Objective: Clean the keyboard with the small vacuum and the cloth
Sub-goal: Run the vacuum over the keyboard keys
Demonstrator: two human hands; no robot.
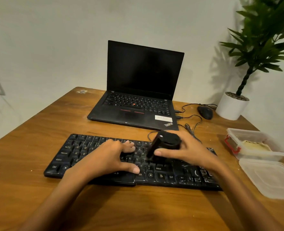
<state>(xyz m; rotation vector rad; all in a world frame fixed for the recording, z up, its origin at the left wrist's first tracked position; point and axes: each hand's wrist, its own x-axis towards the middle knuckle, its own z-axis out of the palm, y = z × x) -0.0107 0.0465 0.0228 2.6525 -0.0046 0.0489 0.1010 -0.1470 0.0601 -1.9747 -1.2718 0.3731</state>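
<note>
Bare tabletop [29, 134] lay open at the left of the frame, leaving room to move there. The keyboard [66, 157] stretched across the lower middle. The left hand [111, 157] lay flat on its centre keys with fingers spread, holding nothing and seemingly steadying the board. Just right of it, the small vacuum [164, 145] pointed nozzle-down at the keys, its body wrapped by the right hand [189, 152]. Slow passes along each row, with the nozzle close to the gaps, would likely work best. The right side was tighter, with a cable [192, 130] behind and plastic tubs [248, 139] near the tabletop's right edge. No cloth could be made out.
</note>
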